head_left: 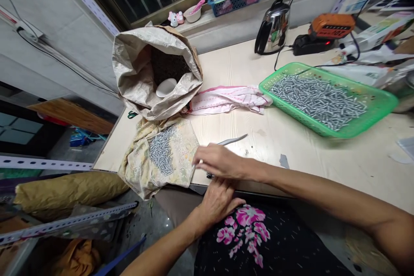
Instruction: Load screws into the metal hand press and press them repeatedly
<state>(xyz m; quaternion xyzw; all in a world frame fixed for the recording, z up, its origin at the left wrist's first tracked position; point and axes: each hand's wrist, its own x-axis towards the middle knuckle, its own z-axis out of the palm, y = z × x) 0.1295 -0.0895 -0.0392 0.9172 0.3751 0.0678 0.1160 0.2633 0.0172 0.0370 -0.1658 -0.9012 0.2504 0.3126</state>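
Observation:
My right hand [220,161] reaches across to the table's front edge, fingers pinched together beside a floral cloth [181,168] that carries a heap of small metal screws [161,148]. What the fingertips pinch is too small to name. My left hand [218,200] sits just below the table edge under the right hand, fingers curled toward it; its fingertips are hidden. Metal tweezers [233,140] lie on the table just beyond my right hand.
An open sack [136,73] with dark contents and a white scoop [166,87] stands at the table's left end. A green basket [381,105] of screws sits at right, a pink-white cloth [229,98] between them. A kettle [273,26] and charger [330,26] stand behind.

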